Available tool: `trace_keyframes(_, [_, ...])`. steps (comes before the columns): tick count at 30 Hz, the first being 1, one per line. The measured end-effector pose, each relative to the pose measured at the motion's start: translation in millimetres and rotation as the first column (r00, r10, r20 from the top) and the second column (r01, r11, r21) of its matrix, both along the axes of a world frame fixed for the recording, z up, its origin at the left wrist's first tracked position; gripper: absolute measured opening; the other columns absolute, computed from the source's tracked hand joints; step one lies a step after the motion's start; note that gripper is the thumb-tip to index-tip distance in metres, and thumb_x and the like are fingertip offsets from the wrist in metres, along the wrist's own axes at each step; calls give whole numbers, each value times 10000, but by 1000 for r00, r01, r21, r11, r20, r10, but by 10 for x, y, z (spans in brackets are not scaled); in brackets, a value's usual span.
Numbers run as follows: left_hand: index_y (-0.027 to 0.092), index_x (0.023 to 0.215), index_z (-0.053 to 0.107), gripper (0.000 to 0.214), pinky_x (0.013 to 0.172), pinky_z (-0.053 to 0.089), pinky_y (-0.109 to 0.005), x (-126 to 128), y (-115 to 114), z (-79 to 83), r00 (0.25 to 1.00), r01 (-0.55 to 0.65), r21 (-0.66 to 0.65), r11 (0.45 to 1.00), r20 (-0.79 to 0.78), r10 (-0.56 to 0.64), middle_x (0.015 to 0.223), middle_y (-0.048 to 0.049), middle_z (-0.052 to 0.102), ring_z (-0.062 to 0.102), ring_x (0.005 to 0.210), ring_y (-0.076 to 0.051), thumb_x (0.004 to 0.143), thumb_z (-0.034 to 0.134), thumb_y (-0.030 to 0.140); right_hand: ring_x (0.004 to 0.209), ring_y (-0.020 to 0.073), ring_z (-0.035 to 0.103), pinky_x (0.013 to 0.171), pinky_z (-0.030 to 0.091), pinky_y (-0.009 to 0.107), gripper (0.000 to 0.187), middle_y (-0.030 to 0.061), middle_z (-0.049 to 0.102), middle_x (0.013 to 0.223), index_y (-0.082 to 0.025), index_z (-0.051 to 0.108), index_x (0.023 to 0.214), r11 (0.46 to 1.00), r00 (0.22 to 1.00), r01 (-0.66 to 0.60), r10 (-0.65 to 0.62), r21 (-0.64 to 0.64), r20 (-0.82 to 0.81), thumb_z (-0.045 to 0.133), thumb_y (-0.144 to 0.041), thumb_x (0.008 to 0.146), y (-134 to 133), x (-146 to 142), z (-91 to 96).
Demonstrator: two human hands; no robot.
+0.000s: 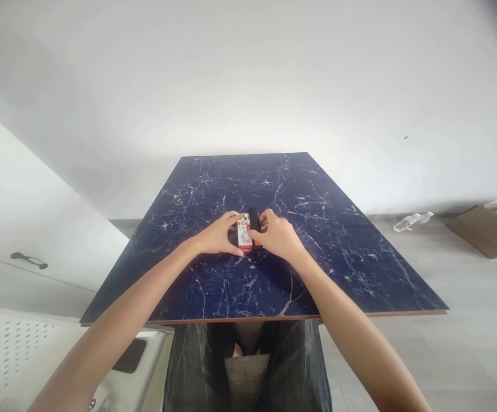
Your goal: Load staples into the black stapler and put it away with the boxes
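A small white-and-red printed box (244,236) is on the dark blue marbled table (231,292), near its middle. My left hand (218,233) spans the box from the left, fingers at its far end and thumb at its near end. A black item with an orange patch (254,220) lies against the box's right side; its kind is hard to make out. My right hand (277,233) is closed over this black item, its thumb reaching to the box's right edge and its fingers bent on the far right side.
A white wall rises behind the table. To the right on the floor are a clear plastic bottle (407,222) and a cardboard box (489,230). At lower left, a dark phone-like slab (130,355) rests on a white surface, below a cabinet handle (29,260).
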State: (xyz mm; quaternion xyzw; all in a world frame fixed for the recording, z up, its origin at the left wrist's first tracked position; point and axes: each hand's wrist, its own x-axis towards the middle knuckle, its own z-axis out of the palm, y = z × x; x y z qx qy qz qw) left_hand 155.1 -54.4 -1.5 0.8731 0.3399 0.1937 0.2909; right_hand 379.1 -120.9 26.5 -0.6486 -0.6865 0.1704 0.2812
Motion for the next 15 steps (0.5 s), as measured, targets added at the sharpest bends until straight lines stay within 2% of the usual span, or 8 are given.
trace_keyframes(4, [299,1556,393,1148,1065,483,-502,583,230,-44,997,76,31,997,1,-76,1485,-144,467,546,1317,-348,553,925,469,841,266,716,699,487,321,333,75,759,951,-227,583,1048,993,992,119,-118,-13,36,701,-387,782,45,470,16])
trace_keyframes(8, [232,1537,414,1158,1094,448,-510,1363,452,-15,986,162,63,985,-45,-159,1494,-164,461,526,1334,-376,534,921,512,906,275,720,746,508,335,412,95,763,1023,-209,621,1103,965,966,254,-252,-58,52,689,-452,777,108,1149,-2])
trace_keyframes(12, [173,1557,375,1179,1125,412,-486,2182,579,2,972,223,67,973,-89,-217,1558,-210,383,461,1393,-404,571,884,571,991,275,711,830,511,353,452,88,763,1085,-203,658,1136,925,923,376,-370,-49,102,679,-462,766,169,1835,-6])
trace_keyframes(15, [174,1562,368,1144,1134,395,-493,2671,618,-2,968,235,67,970,-101,-228,1567,-218,375,447,1399,-417,609,859,571,1006,273,701,848,505,353,471,96,765,1087,-187,688,1150,899,893,436,-428,-32,139,673,-448,758,226,2234,0])
